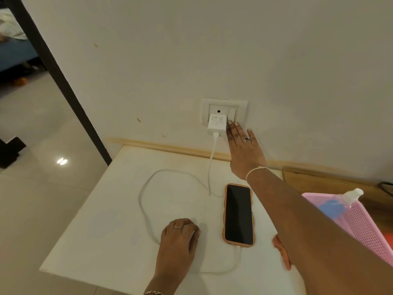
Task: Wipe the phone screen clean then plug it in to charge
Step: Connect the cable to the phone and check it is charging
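Observation:
A phone (238, 215) in an orange wavy case lies face up on the white table (106, 231), its screen dark. A white cable (146, 211) loops across the table from the phone's near end up to a white charger (217, 125) sitting in the wall socket (224, 103). My right hand (244, 150) is stretched to the wall, fingertips touching the switch beside the charger and holding nothing. My left hand (179, 237) rests on the table left of the phone, fingers curled down. An orange cloth (281, 251) peeks out under my right forearm.
A pink mesh basket (361, 224) at the right holds a spray bottle (340, 202). A wooden surface (329, 179) lies behind it. A dark door frame (63, 86) runs down the left, with tiled floor (42, 167) beyond.

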{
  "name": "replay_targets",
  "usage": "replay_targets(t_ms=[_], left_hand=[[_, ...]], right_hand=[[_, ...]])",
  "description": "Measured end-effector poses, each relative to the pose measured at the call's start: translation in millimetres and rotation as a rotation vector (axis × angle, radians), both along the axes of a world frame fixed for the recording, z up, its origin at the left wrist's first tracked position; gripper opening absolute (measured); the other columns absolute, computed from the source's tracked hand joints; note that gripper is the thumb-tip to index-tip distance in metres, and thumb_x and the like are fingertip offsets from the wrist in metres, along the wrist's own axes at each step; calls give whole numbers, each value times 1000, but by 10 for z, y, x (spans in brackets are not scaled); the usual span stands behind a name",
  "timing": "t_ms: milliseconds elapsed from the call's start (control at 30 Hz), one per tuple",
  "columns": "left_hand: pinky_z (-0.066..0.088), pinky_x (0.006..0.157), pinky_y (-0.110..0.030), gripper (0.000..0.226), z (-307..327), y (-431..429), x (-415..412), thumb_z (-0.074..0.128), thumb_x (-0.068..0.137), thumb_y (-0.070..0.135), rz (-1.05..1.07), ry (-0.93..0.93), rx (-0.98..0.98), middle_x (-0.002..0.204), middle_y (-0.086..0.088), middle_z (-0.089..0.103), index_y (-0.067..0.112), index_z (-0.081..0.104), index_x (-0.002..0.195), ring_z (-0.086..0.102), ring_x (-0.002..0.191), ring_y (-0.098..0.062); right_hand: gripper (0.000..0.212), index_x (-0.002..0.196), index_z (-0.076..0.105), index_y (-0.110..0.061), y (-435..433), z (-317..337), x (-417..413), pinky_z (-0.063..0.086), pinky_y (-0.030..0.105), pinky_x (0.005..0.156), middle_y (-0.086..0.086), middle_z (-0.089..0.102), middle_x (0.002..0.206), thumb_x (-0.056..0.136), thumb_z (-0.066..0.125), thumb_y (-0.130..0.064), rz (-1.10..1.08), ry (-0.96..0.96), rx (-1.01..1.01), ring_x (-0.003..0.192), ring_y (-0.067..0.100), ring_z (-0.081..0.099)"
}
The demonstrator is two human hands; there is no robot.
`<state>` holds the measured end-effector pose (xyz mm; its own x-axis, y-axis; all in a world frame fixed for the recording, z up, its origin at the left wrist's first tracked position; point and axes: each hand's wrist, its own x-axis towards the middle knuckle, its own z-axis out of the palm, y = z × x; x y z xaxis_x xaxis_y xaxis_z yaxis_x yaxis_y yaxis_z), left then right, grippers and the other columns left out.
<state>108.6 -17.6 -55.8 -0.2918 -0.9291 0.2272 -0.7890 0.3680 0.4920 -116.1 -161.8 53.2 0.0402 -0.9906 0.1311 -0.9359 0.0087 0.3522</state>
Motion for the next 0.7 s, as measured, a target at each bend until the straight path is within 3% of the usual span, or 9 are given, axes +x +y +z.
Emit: replay_targets(t_ms=[133,267,700], left_hand=[[47,93,-31,18,59,-75,-60,61,90,26,-22,10,20,115,5,63,23,67,107,57,110,-16],[27,109,-22,39,45,-172,-99,38,98,37,-51,-59,137,144,11,40,30,44,136,34,134,-7],[23,111,-26,52,9,-205,-135,39,96,33,-45,-173,210,149,10,31,27,26,146,26,138,-10]], right_hand=[[87,145,-21,-7,-4,28,3,-7,42,115,6,-24,155,87,43,-18,-10,5,23,143,19,-19],[87,146,-21,-6,0,33,29,-7,41,114,7,-21,156,88,43,-19,-24,5,32,144,20,-17],[85,147,-17,-5,-20,89,90,0,40,117,8,-19,157,89,44,-21,-60,0,70,144,20,-17]])
